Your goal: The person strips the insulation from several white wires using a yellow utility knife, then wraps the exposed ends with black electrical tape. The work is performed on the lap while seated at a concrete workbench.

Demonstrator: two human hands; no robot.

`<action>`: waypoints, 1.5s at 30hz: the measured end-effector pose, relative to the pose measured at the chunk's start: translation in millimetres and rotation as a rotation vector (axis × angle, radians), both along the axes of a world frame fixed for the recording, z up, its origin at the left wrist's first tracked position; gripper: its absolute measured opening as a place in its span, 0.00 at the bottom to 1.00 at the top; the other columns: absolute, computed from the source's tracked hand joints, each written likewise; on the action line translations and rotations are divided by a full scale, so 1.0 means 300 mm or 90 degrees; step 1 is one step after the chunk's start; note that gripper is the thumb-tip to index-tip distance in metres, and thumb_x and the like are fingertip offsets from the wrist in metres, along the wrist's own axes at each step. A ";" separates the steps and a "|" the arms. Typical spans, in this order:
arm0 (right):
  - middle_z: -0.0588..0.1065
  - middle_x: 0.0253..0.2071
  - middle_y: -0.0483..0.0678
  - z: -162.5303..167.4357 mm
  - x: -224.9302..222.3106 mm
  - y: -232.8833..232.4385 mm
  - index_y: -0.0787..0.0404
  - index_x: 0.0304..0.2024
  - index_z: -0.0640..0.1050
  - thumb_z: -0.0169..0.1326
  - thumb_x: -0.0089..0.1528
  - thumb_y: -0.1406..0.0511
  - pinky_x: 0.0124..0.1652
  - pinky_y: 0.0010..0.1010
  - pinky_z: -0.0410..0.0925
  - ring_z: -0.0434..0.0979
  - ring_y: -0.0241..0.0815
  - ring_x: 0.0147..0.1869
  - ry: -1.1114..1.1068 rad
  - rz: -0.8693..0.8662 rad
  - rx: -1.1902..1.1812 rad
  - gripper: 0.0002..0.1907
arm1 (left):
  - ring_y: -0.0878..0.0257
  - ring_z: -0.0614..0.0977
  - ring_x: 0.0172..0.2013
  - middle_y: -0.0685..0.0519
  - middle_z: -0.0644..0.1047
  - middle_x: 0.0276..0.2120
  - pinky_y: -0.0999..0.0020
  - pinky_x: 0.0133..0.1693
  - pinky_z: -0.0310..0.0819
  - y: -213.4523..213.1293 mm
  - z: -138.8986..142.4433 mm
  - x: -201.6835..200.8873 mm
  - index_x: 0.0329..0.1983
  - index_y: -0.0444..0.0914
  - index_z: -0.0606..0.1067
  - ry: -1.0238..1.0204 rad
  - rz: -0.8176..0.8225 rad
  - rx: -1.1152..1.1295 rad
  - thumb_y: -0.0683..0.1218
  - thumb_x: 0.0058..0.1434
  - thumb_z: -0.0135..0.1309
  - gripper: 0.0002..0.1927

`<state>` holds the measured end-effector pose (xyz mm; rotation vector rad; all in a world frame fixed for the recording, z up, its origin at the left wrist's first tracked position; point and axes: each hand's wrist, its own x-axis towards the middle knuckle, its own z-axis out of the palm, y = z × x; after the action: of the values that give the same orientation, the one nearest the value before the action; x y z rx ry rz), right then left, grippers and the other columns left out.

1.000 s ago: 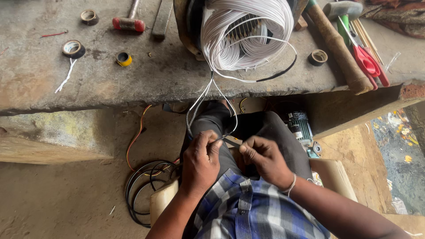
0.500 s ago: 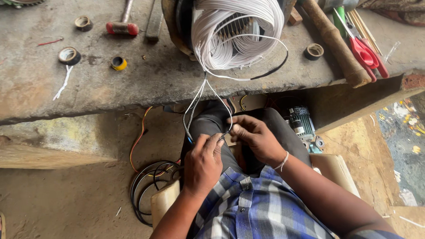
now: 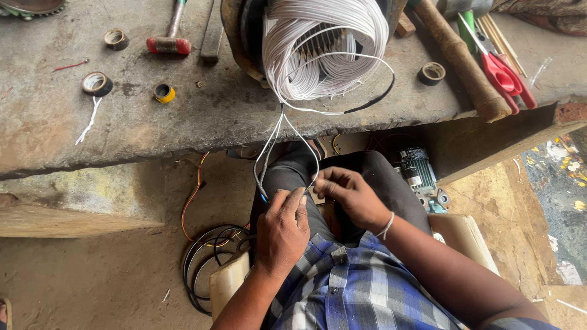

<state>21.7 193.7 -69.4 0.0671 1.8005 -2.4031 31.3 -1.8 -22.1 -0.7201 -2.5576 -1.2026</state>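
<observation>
Where the thin white wires (image 3: 278, 143) end is hidden between the two hands. They hang slack from the white coil (image 3: 321, 46) on the concrete surface (image 3: 183, 116) down to the lap. The left hand (image 3: 282, 232) pinches them in its fingers; the right hand (image 3: 348, 195) grips beside it. Both hands sit slightly lower than before.

1. We see the white wire coil (image 3: 324, 49) filling the bench middle; its loose white leads (image 3: 272, 143) hang over the edge and block a straight reach between the left hand (image 3: 282, 232) and the bench.
2. Bench (image 3: 232, 116) left of the coil: open patches between tape rolls (image 3: 96, 84) and the hammer (image 3: 168, 36).
3. Right side crowded: wooden handle (image 3: 461, 58), red scissors (image 3: 504, 73).
4. Floor left: black cable loops (image 3: 208, 263) in the way.
</observation>
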 end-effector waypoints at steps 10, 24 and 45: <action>0.73 0.35 0.44 0.001 -0.097 -0.110 0.62 0.45 0.67 0.57 0.56 0.75 0.39 0.24 0.69 0.72 0.31 0.38 0.068 -0.165 0.233 0.17 | 0.46 0.84 0.31 0.43 0.77 0.39 0.59 0.33 0.80 0.013 -0.034 0.011 0.50 0.28 0.77 0.075 -0.018 -0.069 0.39 0.63 0.53 0.14; 0.72 0.28 0.40 0.036 0.068 -0.042 0.61 0.45 0.77 0.53 0.66 0.58 0.18 0.20 0.59 0.65 0.26 0.19 -0.085 0.077 0.032 0.13 | 0.52 0.84 0.35 0.46 0.78 0.36 0.61 0.36 0.79 -0.002 0.008 -0.014 0.50 0.31 0.79 -0.075 -0.053 0.109 0.43 0.70 0.48 0.13; 0.74 0.23 0.40 0.154 -0.028 -0.024 0.65 0.32 0.81 0.59 0.64 0.62 0.30 0.20 0.66 0.68 0.25 0.28 0.189 0.003 0.436 0.12 | 0.50 0.78 0.23 0.47 0.77 0.33 0.56 0.27 0.74 -0.012 -0.056 0.004 0.54 0.36 0.77 0.251 0.001 -0.122 0.40 0.62 0.56 0.16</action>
<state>13.2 186.5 -23.3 -0.2335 2.6679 -1.7473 32.6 -5.3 -39.0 -0.8938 -2.3536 -0.7292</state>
